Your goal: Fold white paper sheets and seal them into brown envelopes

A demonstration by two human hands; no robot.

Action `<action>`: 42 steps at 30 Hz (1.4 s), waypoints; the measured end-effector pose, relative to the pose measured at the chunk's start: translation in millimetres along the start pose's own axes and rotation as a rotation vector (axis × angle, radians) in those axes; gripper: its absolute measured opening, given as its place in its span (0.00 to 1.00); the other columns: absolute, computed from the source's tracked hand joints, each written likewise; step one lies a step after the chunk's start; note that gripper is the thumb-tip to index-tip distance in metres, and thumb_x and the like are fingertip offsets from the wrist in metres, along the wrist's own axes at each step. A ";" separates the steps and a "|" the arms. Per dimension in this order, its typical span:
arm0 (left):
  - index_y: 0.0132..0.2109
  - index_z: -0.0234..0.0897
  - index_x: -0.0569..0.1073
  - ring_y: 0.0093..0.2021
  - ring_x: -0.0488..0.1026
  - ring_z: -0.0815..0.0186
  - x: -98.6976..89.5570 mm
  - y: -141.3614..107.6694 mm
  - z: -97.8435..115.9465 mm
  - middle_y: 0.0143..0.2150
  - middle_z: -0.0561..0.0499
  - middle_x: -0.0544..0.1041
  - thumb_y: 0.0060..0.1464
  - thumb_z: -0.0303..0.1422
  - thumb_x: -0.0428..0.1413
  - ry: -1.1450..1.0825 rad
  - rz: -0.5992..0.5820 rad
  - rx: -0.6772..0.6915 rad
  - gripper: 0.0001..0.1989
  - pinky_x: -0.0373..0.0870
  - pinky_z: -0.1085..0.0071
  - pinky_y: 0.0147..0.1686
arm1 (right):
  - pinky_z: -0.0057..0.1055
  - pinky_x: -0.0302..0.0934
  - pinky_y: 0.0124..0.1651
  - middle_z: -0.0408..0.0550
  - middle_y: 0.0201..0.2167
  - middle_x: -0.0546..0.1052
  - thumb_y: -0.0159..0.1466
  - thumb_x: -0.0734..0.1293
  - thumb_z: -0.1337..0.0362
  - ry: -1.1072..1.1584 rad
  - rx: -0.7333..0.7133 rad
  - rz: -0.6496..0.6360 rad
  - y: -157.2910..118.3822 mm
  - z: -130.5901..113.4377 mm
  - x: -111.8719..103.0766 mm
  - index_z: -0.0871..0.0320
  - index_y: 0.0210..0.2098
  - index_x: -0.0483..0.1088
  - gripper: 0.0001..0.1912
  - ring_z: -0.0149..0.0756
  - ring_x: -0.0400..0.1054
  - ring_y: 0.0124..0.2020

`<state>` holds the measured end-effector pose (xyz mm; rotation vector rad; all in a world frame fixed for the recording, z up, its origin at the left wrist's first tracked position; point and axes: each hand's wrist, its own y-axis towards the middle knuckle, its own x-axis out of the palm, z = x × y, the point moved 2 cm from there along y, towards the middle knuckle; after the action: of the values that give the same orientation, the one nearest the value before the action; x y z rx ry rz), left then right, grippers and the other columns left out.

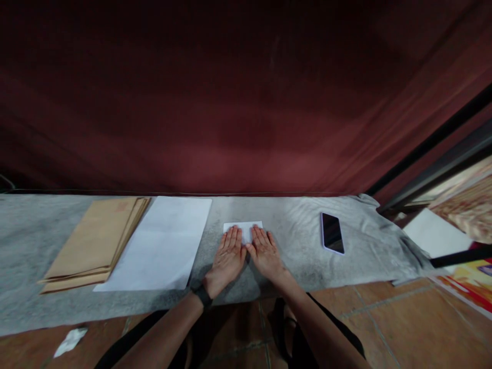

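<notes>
A small white piece of paper lies on the grey cloth in front of me, its far edge showing beyond my fingertips. My left hand rests flat on its left part, fingers stretched forward. Flat on the right part lies my right hand, fingers also extended. The two thumbs meet or nearly meet in the middle. The near part of the paper is hidden beneath the hands, so I cannot tell whether it is folded. Neither hand grips anything.
To the left, large white sheets lie beside a stack of brown paper envelopes. A phone rests on the grey cloth at right. Behind hangs a dark red curtain. A white scrap is on the tiled floor.
</notes>
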<state>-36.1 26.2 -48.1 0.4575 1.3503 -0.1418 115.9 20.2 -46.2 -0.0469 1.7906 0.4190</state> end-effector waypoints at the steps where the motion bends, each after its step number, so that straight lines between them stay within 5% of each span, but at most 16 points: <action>1: 0.70 0.21 0.56 0.74 0.47 0.54 -1.4 0.2 -1.5 0.72 0.32 0.56 0.66 0.34 0.39 0.001 -0.001 -0.014 0.30 0.51 0.52 0.70 | 0.47 0.43 0.72 0.54 0.70 0.58 0.76 0.50 0.52 -0.009 0.010 0.008 -0.2 1.9 -0.1 0.62 0.71 0.53 0.30 0.43 0.53 0.71; 15: 0.69 0.17 0.56 0.74 0.49 0.52 -17.4 1.6 -17.8 0.72 0.30 0.55 0.66 0.36 0.41 0.096 -0.044 -0.215 0.31 0.45 0.54 0.71 | 0.47 0.43 0.71 0.60 0.70 0.58 0.76 0.48 0.52 -0.068 0.146 -0.013 1.3 21.4 -14.6 0.68 0.70 0.55 0.32 0.47 0.52 0.71; 25: 0.71 0.26 0.54 0.74 0.47 0.55 -1.9 18.9 19.0 0.72 0.35 0.57 0.63 0.26 0.39 0.003 -0.042 0.069 0.30 0.48 0.51 0.71 | 0.45 0.42 0.73 0.51 0.70 0.58 0.76 0.46 0.54 0.070 -0.018 -0.088 19.2 -6.8 -6.6 0.61 0.71 0.54 0.29 0.39 0.49 0.72; 42: 0.71 0.22 0.54 0.74 0.49 0.53 0.1 18.1 -4.0 0.72 0.33 0.56 0.67 0.38 0.39 0.011 0.001 -0.131 0.31 0.47 0.53 0.71 | 0.49 0.42 0.72 0.55 0.72 0.54 0.75 0.51 0.54 -0.046 0.055 -0.049 9.4 20.6 -1.9 0.62 0.72 0.50 0.30 0.46 0.49 0.72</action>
<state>-33.3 44.1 -44.5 0.3494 1.3612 -0.0491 133.2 34.9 -46.1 -0.0427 1.7512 0.3334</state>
